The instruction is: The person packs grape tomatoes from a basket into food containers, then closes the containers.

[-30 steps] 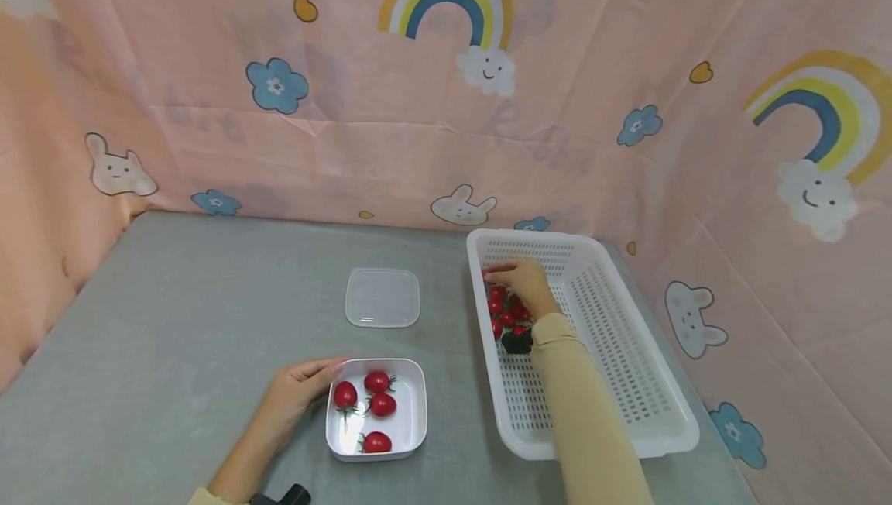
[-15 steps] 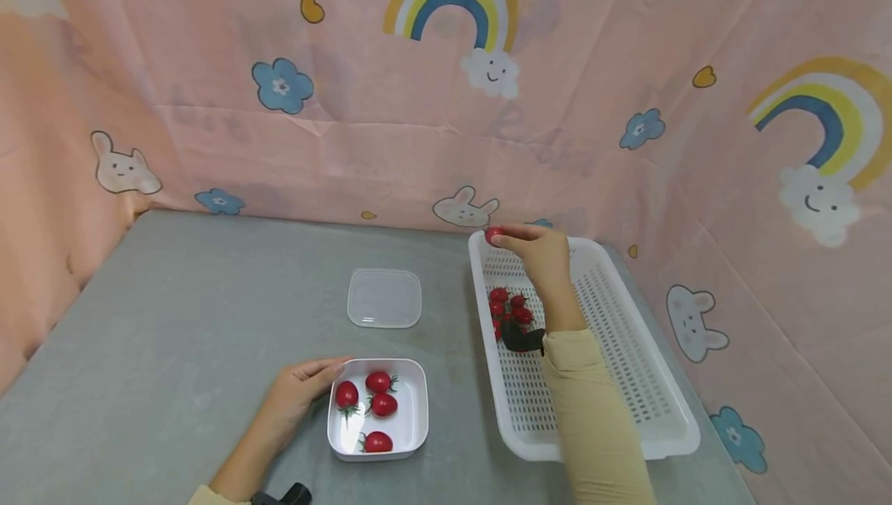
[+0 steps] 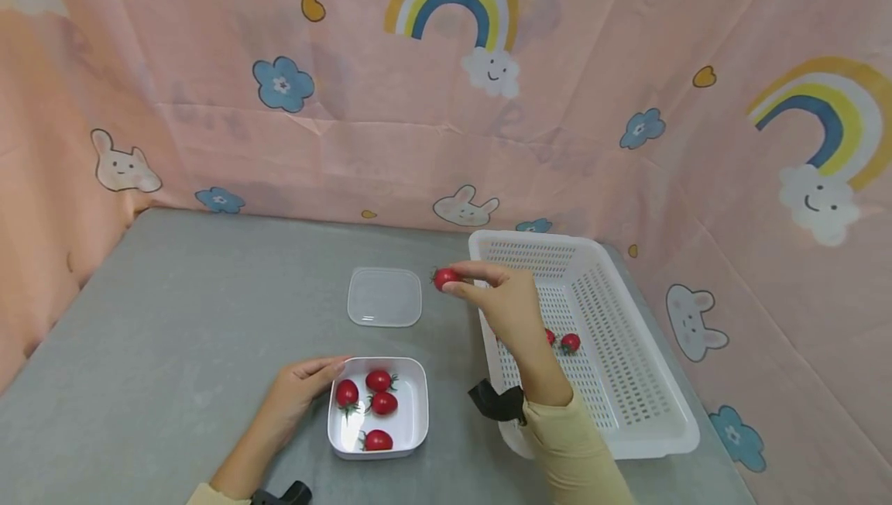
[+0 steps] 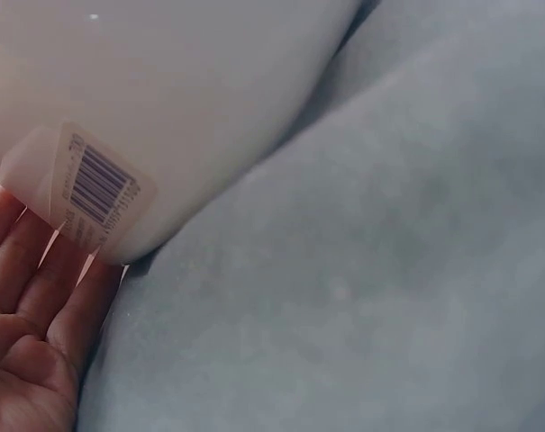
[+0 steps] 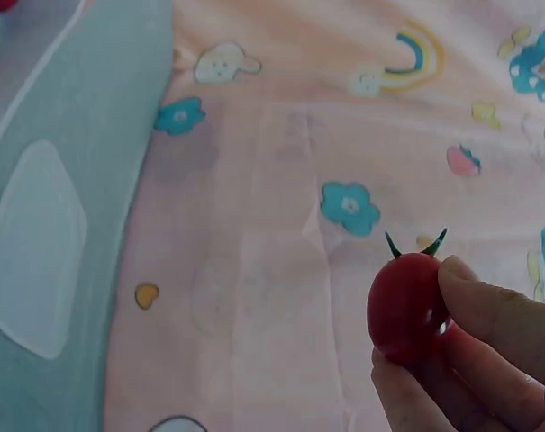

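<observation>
Between thumb and fingers, my right hand pinches a red cherry tomato, held just left of the white basket's rim. The right wrist view shows this tomato close up with green sepals on top. My left hand rests against the left side of a small white square container. In the left wrist view its fingers lie fairly straight along the container's outer wall, by a barcode label. Several cherry tomatoes lie inside the container.
At the right stands a long white perforated basket. A few cherry tomatoes show in it; my right hand and forearm hide others. A translucent lid lies flat behind the container. Pink patterned cloth hangs behind the grey table.
My right hand has picked a cherry tomato out of the basket, lifted it, and brought it left past the basket's rim. The left hand and the container have stayed in place.
</observation>
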A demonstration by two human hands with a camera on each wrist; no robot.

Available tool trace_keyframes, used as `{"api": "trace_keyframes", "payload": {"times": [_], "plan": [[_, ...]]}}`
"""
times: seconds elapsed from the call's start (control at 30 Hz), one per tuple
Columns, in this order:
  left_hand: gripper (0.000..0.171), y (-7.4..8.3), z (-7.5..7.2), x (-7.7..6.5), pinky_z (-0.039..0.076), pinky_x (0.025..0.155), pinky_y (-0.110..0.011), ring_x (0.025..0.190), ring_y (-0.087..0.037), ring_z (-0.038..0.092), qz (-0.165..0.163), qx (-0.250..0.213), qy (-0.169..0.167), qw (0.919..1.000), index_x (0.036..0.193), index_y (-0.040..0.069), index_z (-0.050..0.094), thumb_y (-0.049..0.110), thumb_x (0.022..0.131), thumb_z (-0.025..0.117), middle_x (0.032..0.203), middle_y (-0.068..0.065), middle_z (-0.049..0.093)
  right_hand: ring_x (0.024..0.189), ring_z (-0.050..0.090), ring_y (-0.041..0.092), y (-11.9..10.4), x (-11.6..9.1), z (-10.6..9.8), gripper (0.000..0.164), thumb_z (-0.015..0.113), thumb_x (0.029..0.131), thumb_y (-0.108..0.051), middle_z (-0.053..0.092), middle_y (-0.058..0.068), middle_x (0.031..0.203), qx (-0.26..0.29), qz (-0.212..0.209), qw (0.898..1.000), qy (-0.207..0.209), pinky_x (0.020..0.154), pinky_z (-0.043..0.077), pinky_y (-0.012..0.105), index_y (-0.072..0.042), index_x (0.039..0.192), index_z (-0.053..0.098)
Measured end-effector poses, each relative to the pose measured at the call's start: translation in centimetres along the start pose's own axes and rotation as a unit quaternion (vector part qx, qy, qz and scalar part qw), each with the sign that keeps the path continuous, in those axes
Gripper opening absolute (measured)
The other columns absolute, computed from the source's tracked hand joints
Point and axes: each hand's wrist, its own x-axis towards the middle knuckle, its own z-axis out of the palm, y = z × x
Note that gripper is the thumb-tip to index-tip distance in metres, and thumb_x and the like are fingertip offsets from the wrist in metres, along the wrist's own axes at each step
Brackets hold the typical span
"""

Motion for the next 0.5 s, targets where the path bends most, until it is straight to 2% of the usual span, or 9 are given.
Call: {"api": "trace_keyframes", "payload": {"times": [0.17,0.3,0.47,0.5], "plan": [[0.032,0.1,-0.1,0.0,0.051,0.086,-0.015,0.095,0.004,0.065,0.002,0.006,0.002,1.0,0.116,-0.007,0.07,0.016,0.093,0.068,0.107,0.0,0.076,0.105,0.068,0.02,0.1,-1.8,1.8,0.027,0.086,0.077,-0.016,0.076,0.006,0.109,0.026,-0.022,0.999,-0.015,0.086,0.058,0.034,-0.012,0.103,0.08],[0.032,0.0,0.0,0.0,0.051,0.086,-0.015,0.096,0.004,0.065,-0.002,0.006,0.001,1.0,0.115,-0.006,0.071,0.016,0.093,0.068,0.109,-0.003,0.076,0.103,0.07,0.022,0.1,-3.2,3.2,0.026,0.085,0.077,-0.013,0.076,0.008,0.109,0.059,-0.026,0.997,-0.037,0.085,0.06,0.035,-0.009,0.102,0.08],[0.032,0.1,-0.1,0.0,0.051,0.086,-0.015,0.095,0.005,0.065,-0.003,0.01,0.0,0.9999,0.116,-0.007,0.07,0.016,0.094,0.067,0.112,-0.008,0.075,0.104,0.071,0.026,0.8,-5.0,5.0,0.026,0.085,0.077,-0.01,0.075,0.012,0.109,0.08,-0.035,0.993,-0.081,0.082,0.059,0.03,-0.004,0.101,0.079],[0.033,0.0,-0.1,-0.1,0.051,0.086,-0.015,0.095,0.005,0.065,0.001,0.009,-0.003,1.0,0.117,-0.007,0.069,0.016,0.094,0.067,0.111,-0.006,0.076,0.104,0.071,0.027,1.0,-5.3,5.4,0.026,0.085,0.077,-0.01,0.075,0.013,0.108,0.083,-0.032,0.992,-0.089,0.081,0.059,0.029,-0.004,0.101,0.079]]}}
